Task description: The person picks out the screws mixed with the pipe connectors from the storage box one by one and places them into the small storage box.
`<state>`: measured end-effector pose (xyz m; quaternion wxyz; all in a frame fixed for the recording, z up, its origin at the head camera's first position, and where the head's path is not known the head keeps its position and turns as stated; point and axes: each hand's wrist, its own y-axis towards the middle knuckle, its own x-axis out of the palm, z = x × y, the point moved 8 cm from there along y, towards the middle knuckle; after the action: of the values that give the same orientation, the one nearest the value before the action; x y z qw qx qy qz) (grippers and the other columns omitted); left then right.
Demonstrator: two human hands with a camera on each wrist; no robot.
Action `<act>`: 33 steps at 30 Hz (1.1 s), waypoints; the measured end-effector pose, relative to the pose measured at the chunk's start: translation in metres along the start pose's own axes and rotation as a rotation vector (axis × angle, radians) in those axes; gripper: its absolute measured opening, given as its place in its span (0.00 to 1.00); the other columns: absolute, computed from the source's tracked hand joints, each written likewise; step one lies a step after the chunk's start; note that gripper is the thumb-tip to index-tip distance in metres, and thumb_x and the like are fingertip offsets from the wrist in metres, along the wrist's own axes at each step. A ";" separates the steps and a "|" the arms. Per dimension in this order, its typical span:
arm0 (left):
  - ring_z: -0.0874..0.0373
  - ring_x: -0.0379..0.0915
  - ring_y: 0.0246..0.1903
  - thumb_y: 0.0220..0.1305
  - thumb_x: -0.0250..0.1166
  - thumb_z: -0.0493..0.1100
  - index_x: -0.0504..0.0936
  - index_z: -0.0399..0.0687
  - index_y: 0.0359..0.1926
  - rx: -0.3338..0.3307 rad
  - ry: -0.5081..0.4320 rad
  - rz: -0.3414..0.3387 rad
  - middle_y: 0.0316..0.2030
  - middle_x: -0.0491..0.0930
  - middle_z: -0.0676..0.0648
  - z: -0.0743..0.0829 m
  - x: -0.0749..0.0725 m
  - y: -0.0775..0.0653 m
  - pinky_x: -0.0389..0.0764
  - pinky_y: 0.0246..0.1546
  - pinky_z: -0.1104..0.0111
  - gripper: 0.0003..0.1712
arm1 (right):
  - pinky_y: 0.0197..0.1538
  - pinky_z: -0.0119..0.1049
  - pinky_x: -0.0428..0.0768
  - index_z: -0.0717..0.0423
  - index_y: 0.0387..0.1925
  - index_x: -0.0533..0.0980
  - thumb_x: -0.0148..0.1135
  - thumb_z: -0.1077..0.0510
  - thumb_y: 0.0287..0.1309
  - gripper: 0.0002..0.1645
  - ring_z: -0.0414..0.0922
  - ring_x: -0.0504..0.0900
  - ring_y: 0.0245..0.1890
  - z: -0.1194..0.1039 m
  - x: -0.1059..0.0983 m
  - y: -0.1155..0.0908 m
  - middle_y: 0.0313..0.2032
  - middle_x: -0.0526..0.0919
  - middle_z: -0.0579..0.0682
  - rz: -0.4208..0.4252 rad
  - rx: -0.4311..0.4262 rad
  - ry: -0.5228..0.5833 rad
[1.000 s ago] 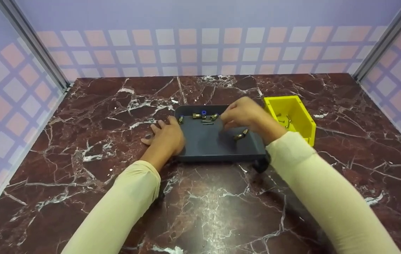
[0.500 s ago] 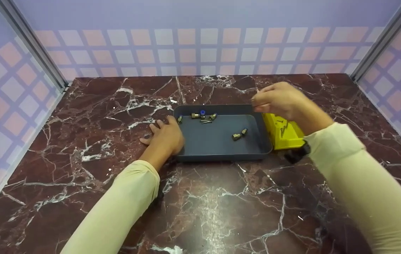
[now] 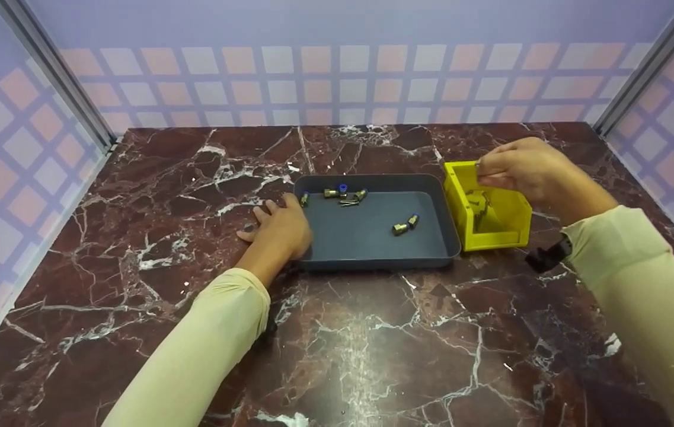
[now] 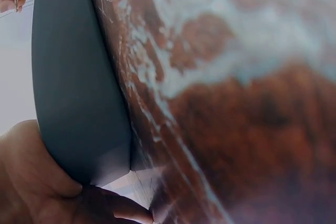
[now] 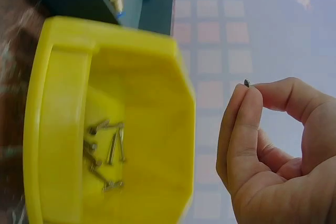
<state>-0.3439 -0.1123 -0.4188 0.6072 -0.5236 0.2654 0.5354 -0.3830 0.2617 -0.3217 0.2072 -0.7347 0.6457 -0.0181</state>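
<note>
My right hand (image 3: 523, 169) is raised over the yellow bin (image 3: 495, 241), pinching a small screw (image 5: 247, 83) between thumb and fingertips; only its head shows in the right wrist view. Several loose screws (image 5: 112, 148) lie on the bin's floor. My left hand (image 3: 280, 231) rests at the left side of the grey tray (image 3: 378, 264), touching its wall with fingers spread. Inside the tray, brass fittings with blue collars sit at the back left, among them a fitting (image 3: 331, 193) on its side, beside a few screws (image 3: 349, 203). Two more fittings (image 3: 400, 229) lie at the right.
The bin stands against the tray's right side on a dark red marbled table (image 3: 348, 350). Patterned panels (image 3: 337, 77) enclose the back and both sides. A black wrist camera (image 3: 550, 256) hangs beneath my right sleeve.
My right hand has moved right, from inside the tray to above the yellow bin, with the screw pinched. My left hand has stayed at the tray's left side.
</note>
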 end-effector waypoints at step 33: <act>0.26 0.26 0.78 0.74 0.49 0.43 0.34 0.43 0.81 0.011 0.016 -0.011 0.79 0.36 0.26 0.001 0.000 -0.001 0.41 0.61 0.17 0.45 | 0.48 0.30 0.86 0.51 0.31 0.86 0.70 0.67 0.59 0.07 0.41 0.90 0.35 0.025 -0.024 0.004 0.33 0.89 0.48 0.002 0.103 0.021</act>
<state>-0.3427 -0.1115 -0.4183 0.6107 -0.5260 0.2704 0.5265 -0.3831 0.2919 -0.3402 0.2382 -0.7220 0.6469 -0.0587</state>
